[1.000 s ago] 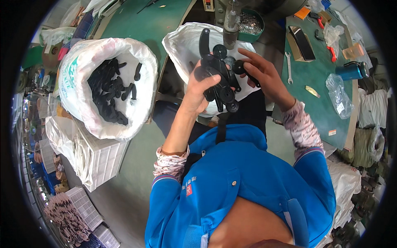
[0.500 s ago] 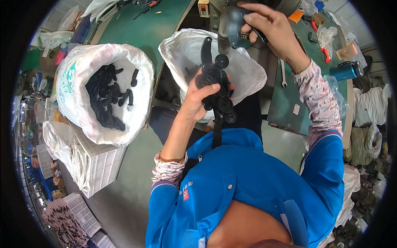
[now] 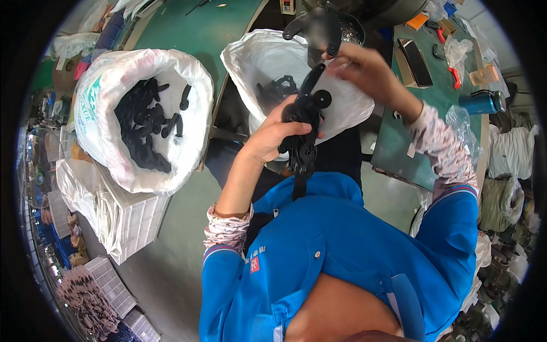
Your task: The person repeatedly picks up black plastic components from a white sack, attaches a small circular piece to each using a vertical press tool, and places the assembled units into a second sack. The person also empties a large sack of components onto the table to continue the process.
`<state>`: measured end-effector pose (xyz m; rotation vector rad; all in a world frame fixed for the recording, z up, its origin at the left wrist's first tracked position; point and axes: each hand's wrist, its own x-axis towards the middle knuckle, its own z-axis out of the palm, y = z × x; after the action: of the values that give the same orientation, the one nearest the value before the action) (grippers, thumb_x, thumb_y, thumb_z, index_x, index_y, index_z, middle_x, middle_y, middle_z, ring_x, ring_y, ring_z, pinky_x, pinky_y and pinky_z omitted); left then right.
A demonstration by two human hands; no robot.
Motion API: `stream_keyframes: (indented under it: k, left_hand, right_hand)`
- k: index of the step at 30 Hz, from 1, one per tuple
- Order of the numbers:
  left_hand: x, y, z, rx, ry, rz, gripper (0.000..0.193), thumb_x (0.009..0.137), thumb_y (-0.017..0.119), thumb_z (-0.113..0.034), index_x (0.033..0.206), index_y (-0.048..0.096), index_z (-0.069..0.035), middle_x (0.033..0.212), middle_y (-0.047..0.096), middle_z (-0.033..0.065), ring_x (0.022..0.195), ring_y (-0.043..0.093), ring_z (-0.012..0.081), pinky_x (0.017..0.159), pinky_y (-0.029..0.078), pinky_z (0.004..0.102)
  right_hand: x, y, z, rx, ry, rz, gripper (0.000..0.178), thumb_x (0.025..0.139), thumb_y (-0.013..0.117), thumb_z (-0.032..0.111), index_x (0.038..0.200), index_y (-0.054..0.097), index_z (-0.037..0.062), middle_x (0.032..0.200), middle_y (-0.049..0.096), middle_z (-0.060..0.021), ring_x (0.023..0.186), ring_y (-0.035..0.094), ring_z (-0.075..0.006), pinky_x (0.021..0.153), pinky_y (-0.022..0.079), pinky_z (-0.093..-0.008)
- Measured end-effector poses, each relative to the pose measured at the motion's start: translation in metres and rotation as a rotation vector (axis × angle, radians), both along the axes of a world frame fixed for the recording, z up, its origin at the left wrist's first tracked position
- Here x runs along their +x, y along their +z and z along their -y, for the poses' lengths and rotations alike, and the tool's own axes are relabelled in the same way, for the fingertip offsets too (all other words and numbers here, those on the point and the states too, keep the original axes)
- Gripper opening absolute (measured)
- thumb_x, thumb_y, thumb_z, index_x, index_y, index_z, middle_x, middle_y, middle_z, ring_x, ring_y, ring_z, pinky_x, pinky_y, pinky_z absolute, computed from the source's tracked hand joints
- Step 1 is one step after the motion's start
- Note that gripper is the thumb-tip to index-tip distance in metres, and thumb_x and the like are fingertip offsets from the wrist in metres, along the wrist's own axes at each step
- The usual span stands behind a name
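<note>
Holding black parts [image 3: 302, 117] bunched in the left hand [image 3: 275, 135] near the white bag [image 3: 348, 108], while positioning the right hand [image 3: 362, 67] at a curved piece [image 3: 333, 43], impossible to tell whether gripping it, ideally steadying the bunch against slipping.

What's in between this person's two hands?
In the head view, a curved black part and a round black disc, jutting from the bunch in the left hand, lie toward the right hand; a white bag shows behind.
</note>
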<state>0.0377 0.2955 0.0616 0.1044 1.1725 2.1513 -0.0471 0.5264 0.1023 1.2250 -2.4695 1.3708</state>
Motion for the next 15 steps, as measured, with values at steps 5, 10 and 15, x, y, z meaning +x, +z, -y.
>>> stream_keyframes:
  k: [5, 10, 15]
  left_hand:
    - [0.005, -0.006, -0.009, 0.010, -0.055, -0.014, 0.057, 0.075, 0.062, 0.000, 0.128, 0.042, -0.002, 0.105, 0.061, 0.0170, 0.092, 0.066, 0.0312, 0.083, 0.053, 0.0371]
    - [0.009, -0.003, -0.005, 0.032, 0.032, 0.041, 0.058, 0.076, 0.061, -0.001, 0.131, 0.041, -0.002, 0.100, 0.057, 0.0125, 0.089, 0.066, 0.0286, 0.081, 0.054, 0.0358]
    - [0.012, -0.004, -0.005, 0.039, 0.118, 0.022, 0.060, 0.076, 0.061, -0.001, 0.132, 0.040, -0.003, 0.100, 0.057, 0.0128, 0.092, 0.066, 0.0296, 0.081, 0.054, 0.0358]
  right_hand:
    - [0.039, 0.004, 0.022, 0.332, 0.072, -0.551, 0.023, 0.077, 0.067, 0.001, 0.099, 0.059, 0.0013, 0.122, 0.053, -0.0163, 0.111, 0.052, -0.0329, 0.087, 0.049, -0.0385]
    - [0.042, 0.002, 0.013, 0.143, -0.078, -0.245, 0.016, 0.082, 0.062, 0.000, 0.096, 0.054, 0.0009, 0.103, 0.059, -0.0146, 0.093, 0.060, -0.0303, 0.076, 0.051, -0.0343]
    - [0.048, 0.001, 0.011, -0.054, -0.224, 0.356, 0.019, 0.092, 0.055, 0.008, 0.109, 0.053, -0.0010, 0.087, 0.064, -0.0129, 0.073, 0.064, -0.0200, 0.066, 0.050, -0.0307]
